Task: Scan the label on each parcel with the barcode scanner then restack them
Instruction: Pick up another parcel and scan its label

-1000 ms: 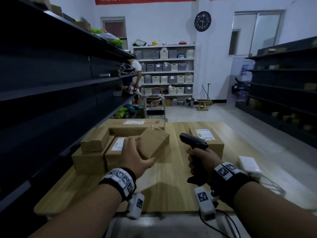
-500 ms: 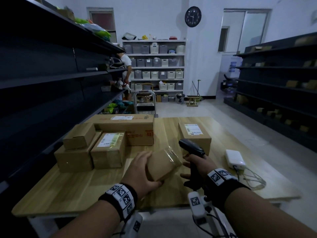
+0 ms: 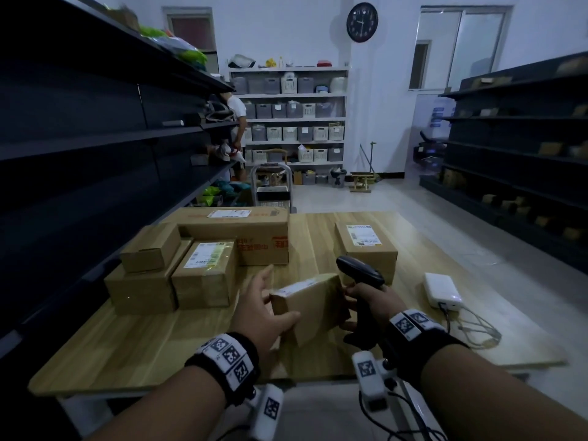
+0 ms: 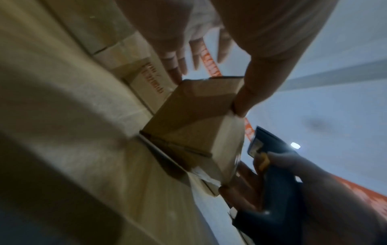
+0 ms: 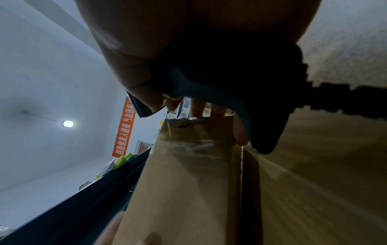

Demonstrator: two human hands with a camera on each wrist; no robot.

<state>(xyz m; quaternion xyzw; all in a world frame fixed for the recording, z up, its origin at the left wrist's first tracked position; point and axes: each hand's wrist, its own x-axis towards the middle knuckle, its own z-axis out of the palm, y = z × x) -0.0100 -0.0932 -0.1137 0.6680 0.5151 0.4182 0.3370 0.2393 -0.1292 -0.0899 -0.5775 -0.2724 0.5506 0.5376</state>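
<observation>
Two hands met on one small cardboard parcel (image 3: 310, 308) that stood tilted near the front edge of the wooden table (image 3: 159, 345). The left hand (image 3: 259, 308) gripped the parcel's left end, thumb curled over the near face and fingers spread wide behind the far side. The right hand (image 3: 370, 300) was wrapped shut around the handle of the black barcode scanner (image 3: 361, 275), while its lower fingers touched the parcel's right end to steady it. The scanner's head sat just above the parcel's right corner and pointed away over it, not at the white label (image 3: 296, 287) along the top face. The parcel looked light, stiff and dry, probably easy for one hand; its taped faces might be a little slick, so the end edges and corners seemed the safest hold, leaving the label uncovered. Behind the parcel on the table, to the left, stood a stack of larger boxes (image 3: 178, 272), one with a label facing up. Behind it to the right stood a single labelled box (image 3: 366, 246). Farther right of the parcel lay a white device (image 3: 442, 289) with cables.
</observation>
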